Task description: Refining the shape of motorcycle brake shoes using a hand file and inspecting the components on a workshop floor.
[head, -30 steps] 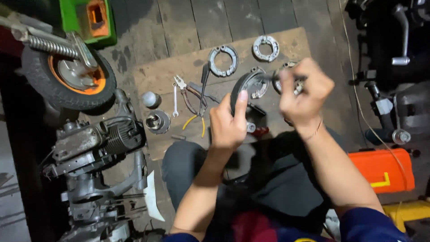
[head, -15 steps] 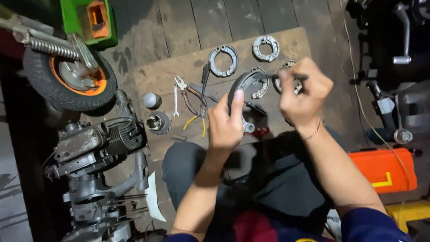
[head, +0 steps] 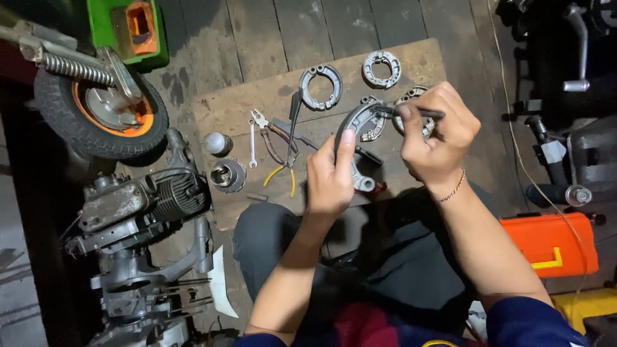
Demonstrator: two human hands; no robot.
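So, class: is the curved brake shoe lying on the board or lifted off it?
Lifted off. The left hand holds the brake shoe above the board, while the right hand presses a dark tool to it.

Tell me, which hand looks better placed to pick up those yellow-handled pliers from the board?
Probably the left hand. It holds the curved brake shoe close to the yellow-handled pliers on the wooden board. The right hand sits farther off, gripping a dark tool.

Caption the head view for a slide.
Left hand holds a curved brake shoe; right hand grips a thin dark tool.
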